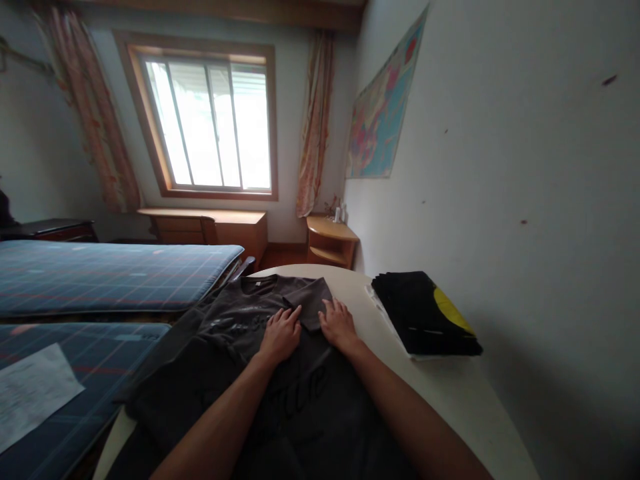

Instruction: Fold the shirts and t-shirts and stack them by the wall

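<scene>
A dark grey T-shirt (235, 313) with dark lettering lies spread front up on a round pale table (395, 380), its collar toward the far side. Its right sleeve is folded inward over the chest. My left hand (283, 333) rests on the chest beside that folded sleeve, palm down with fingers stretched out. At the sleeve's outer edge lies my right hand (339, 323), fingers extended and touching the cloth. More dark cloth lies under and to the left of the shirt. Neither hand grips anything that I can see.
To the right, a stack of folded black clothes (415, 313) with a yellow patch sits near the wall. Two plaid mattresses (115, 277) are on the left, the nearer bearing a paper sheet (37, 393). A wooden desk (240, 223) and corner shelf (333, 230) stand beyond.
</scene>
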Tool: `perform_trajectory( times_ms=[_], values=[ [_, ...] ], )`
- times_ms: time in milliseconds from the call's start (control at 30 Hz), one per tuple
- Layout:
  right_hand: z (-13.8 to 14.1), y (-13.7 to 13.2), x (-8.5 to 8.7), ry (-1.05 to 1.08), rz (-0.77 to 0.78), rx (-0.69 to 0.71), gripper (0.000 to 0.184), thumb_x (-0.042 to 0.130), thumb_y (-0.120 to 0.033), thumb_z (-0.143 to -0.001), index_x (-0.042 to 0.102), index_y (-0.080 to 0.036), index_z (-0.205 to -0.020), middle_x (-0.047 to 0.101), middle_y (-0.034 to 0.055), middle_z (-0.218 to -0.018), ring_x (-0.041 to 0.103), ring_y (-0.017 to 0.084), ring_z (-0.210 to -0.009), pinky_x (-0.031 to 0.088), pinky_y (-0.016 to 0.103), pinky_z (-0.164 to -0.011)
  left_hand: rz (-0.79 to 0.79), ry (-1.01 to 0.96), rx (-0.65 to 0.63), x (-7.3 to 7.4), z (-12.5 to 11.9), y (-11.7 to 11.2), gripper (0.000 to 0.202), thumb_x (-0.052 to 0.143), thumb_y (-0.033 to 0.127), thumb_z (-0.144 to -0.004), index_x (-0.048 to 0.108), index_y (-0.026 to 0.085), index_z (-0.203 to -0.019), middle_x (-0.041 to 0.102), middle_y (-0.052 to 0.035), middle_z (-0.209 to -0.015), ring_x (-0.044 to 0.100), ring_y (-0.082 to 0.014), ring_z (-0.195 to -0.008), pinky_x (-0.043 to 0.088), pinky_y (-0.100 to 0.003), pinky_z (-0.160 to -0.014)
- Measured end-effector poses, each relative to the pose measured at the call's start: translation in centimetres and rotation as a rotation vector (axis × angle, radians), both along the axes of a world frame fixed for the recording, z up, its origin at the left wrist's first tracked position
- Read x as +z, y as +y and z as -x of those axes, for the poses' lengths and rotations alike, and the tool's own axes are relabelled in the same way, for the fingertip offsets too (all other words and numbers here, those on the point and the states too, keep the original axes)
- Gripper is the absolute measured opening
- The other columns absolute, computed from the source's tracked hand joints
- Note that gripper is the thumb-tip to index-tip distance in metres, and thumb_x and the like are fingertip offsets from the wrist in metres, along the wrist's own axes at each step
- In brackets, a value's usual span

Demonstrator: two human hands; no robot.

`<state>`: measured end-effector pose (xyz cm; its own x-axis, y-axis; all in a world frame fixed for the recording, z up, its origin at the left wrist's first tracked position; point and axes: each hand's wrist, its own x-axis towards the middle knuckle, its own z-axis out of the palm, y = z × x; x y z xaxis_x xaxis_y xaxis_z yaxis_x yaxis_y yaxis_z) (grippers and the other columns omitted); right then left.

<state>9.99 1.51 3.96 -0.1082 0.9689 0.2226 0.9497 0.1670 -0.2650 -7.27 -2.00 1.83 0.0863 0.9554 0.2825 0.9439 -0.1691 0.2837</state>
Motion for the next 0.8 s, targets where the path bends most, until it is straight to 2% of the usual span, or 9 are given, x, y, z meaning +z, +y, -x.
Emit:
perform_trajectory(
  times_ms=[133, 267, 367, 467, 533, 633, 700, 800],
  values=[
    [-0.7, 0.3, -1.3, 0.018, 0.103, -0.029, 0.054, 0.045, -0.047, -0.095, 0.048, -0.021, -0.143, 0.036, 0.0161, -0.152, 0.031, 0.031, -0.141, 0.023, 0.044, -0.113, 0.021, -0.022, -0.004, -0.4, 0.1, 0.5, 0.054, 0.037, 0.034, -0.096, 0.038, 0.025, -0.149, 0.049, -0.0042, -0.146, 0.035, -0.0281, -0.14, 0.03, -0.043, -0.113],
    [-0.8, 0.0, -1.7, 0.045, 0.043, -0.016, 0.052, 0.044, -0.046, -0.096, 0.051, -0.022, -0.141, 0.038, 0.0156, -0.151, 0.031, 0.029, -0.141, 0.02, 0.044, -0.114, 0.098, -0.055, 0.017, -0.2, 0.2, 2.0, 0.057, 0.036, 0.039, -0.096, 0.033, 0.026, -0.152, 0.047, -0.003, -0.148, 0.034, -0.0283, -0.141, 0.03, -0.046, -0.113],
    [-0.9, -0.2, -1.7, 0.066, 0.011, -0.009, 0.051, 0.044, -0.047, -0.095, 0.053, -0.023, -0.139, 0.04, 0.0146, -0.15, 0.033, 0.029, -0.139, 0.021, 0.043, -0.114, 0.132, -0.062, 0.047, 0.5, 0.1, 3.4, 0.057, 0.036, 0.043, -0.096, 0.039, 0.021, -0.149, 0.048, -0.0076, -0.147, 0.037, -0.0291, -0.139, 0.032, -0.047, -0.111],
    [-1.1, -0.3, -1.7, 0.093, -0.022, -0.013, 0.052, 0.042, -0.049, -0.096, 0.052, -0.023, -0.14, 0.042, 0.0137, -0.149, 0.034, 0.028, -0.139, 0.022, 0.041, -0.113, 0.091, -0.068, 0.098, 0.8, 0.0, 4.2, 0.055, 0.033, 0.041, -0.098, 0.042, 0.016, -0.146, 0.045, -0.011, -0.149, 0.037, -0.0263, -0.139, 0.032, -0.043, -0.111],
    [-1.2, -0.3, -1.7, 0.113, -0.03, -0.019, 0.056, 0.039, -0.05, -0.097, 0.047, -0.022, -0.144, 0.044, 0.0138, -0.148, 0.036, 0.027, -0.138, 0.023, 0.041, -0.113, 0.041, -0.071, 0.148, 0.7, 0.0, 4.3, 0.053, 0.029, 0.036, -0.1, 0.041, 0.014, -0.147, 0.043, -0.0117, -0.15, 0.037, -0.0237, -0.139, 0.031, -0.04, -0.112],
    [-1.2, -0.3, -1.7, 0.126, -0.028, -0.01, 0.06, 0.037, -0.051, -0.098, 0.04, -0.018, -0.149, 0.045, 0.014, -0.147, 0.037, 0.027, -0.138, 0.022, 0.04, -0.114, 0.014, -0.066, 0.214, 0.1, 0.0, 3.8, 0.05, 0.03, 0.033, -0.099, 0.047, 0.013, -0.142, 0.049, -0.014, -0.145, 0.04, -0.0259, -0.137, 0.031, -0.042, -0.112],
    [-1.3, -0.3, -1.8, 0.12, -0.014, -0.006, 0.059, 0.036, -0.051, -0.098, 0.043, -0.019, -0.147, 0.046, 0.0134, -0.147, 0.036, 0.027, -0.138, 0.021, 0.041, -0.114, 0.011, -0.056, 0.23, -0.2, 0.1, 3.4, 0.05, 0.036, 0.036, -0.098, 0.049, 0.015, -0.141, 0.049, -0.0139, -0.145, 0.038, -0.0289, -0.138, 0.031, -0.044, -0.112],
    [-1.4, -0.2, -1.8, 0.117, 0.011, 0.006, 0.051, 0.035, -0.049, -0.099, 0.055, -0.023, -0.139, 0.047, 0.0112, -0.147, 0.036, 0.029, -0.137, 0.021, 0.043, -0.114, -0.069, -0.007, 0.188, -0.3, 0.0, 2.8, 0.054, 0.044, 0.04, -0.095, 0.045, 0.023, -0.145, 0.031, -0.0111, -0.157, 0.025, -0.0308, -0.145, 0.029, -0.043, -0.112]
  ],
)
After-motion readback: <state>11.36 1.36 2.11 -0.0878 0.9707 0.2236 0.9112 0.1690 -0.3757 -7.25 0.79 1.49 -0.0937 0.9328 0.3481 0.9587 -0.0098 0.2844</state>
